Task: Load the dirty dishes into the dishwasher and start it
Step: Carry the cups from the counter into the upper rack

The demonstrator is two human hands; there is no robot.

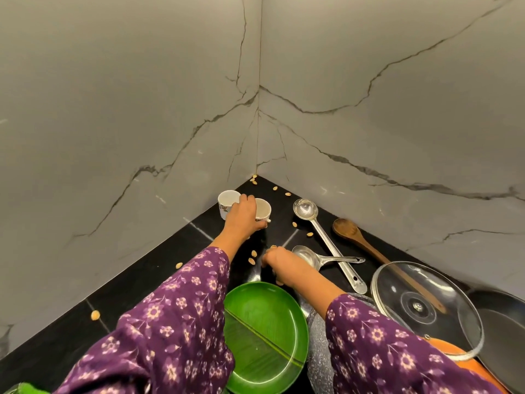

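Two white cups [227,201] stand in the corner of the black counter [142,282]. My left hand [243,216] reaches over them, its fingers curled around the nearer cup [262,209]. My right hand [279,265] rests low on the counter beside a small steel ladle [309,255], fingers curled down; what it holds I cannot see. A green leaf-pattern plate [264,336] lies below my hands. A long steel ladle [321,231] and a wooden spoon [358,240] lie to the right.
A glass lid [426,308] leans over a dark pan [505,322] and an orange dish [454,354] at the right. A speckled grey pot [318,359] sits under my right sleeve. Nut shells [252,260] are scattered over the counter. Marble walls close the corner.
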